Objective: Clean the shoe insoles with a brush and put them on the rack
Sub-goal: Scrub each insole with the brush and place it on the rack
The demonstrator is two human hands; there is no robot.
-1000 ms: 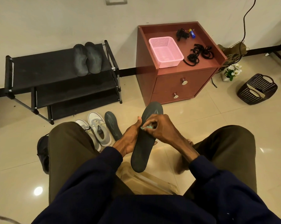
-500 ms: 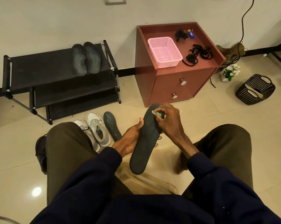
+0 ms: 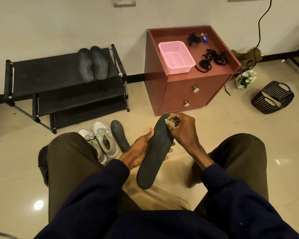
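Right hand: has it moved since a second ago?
Yes. The right hand, pinching the green brush, slid up the insole toward its far tip, closer to the red cabinet.

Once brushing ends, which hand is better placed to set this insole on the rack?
Left, probably. The left hand grips the insole at its middle, and the rack stands on that side. The right hand pinches the green brush at the insole's far end.

The tiled floor (image 3: 231, 128) is gleaming glossy, the held insole (image 3: 156, 152) is looking matt, and the pink basket (image 3: 179, 67) is showing perforated plastic.
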